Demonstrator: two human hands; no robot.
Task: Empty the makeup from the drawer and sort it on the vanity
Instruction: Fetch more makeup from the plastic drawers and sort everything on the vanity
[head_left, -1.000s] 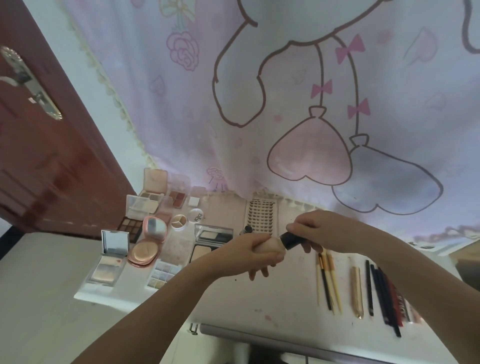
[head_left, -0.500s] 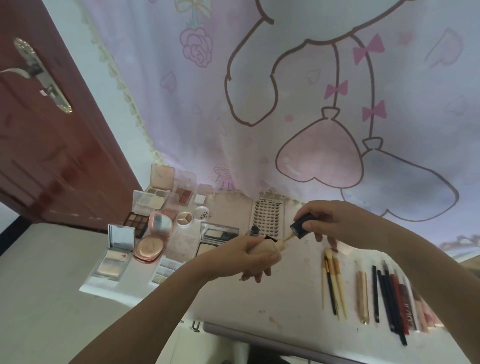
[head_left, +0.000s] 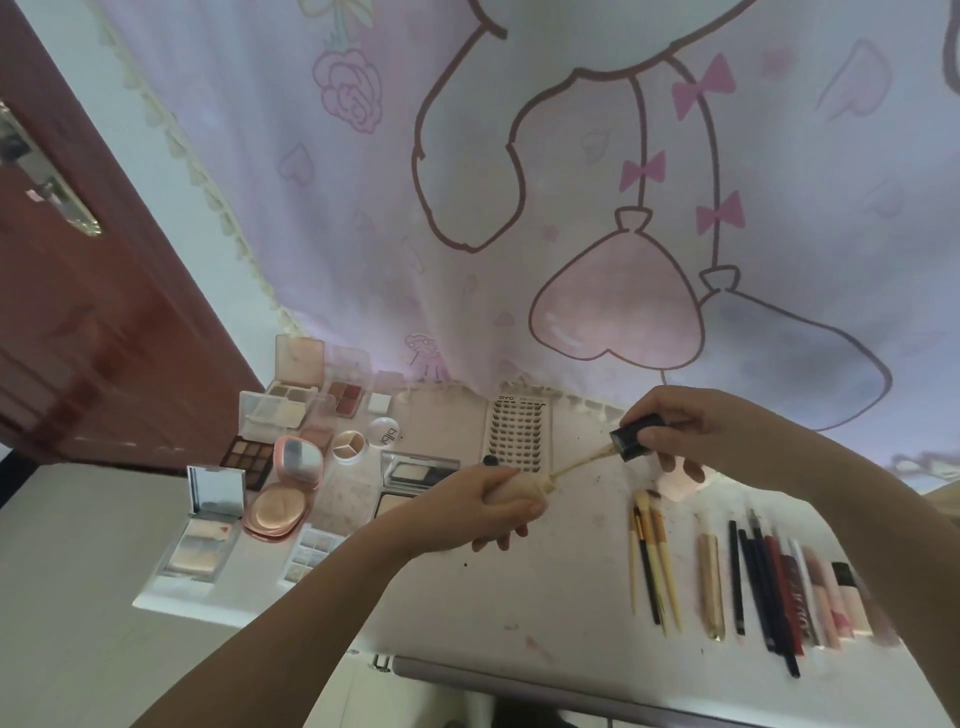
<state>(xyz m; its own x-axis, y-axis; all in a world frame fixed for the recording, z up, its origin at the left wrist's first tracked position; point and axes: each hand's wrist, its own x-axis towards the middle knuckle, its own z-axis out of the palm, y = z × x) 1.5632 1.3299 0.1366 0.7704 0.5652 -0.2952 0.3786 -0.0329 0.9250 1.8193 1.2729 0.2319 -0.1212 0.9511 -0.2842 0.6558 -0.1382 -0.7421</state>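
Your left hand is wrapped around a beige foundation bottle, fingers curled under it, holding it above the vanity top. Bottle lies roughly sideways, neck pointing right. Your right hand pinches the black cap between thumb and fingertips, up and to the right of the bottle. Cap is off the neck; a thin wand coated in beige runs from the cap down to the bottle mouth (tip looks to be at or in the opening, can't tell which).

Layout on the vanity:
- Left cluster: open mirrored compact at the front-left edge, round pink cushion compact open just beside it, dark eyeshadow palette behind, several pale palettes further back near the curtain. Small clear-lidded palette sits near the front, partly behind your left forearm.
- Centre: tray of false lashes at the back, silver-edged powder compact to its left, partly hidden by your left hand. Small round pot and a clear domed jar side by side left of that.
- Right: three brushes with pale handles, lying close together, then a gold tube, then a tight row of dark pencils, then pink and red lip tubes at the far right. All roughly parallel, pointing front to back.

Brown door stands at the left. Drawer front edge shows below the vanity (contents not visible).
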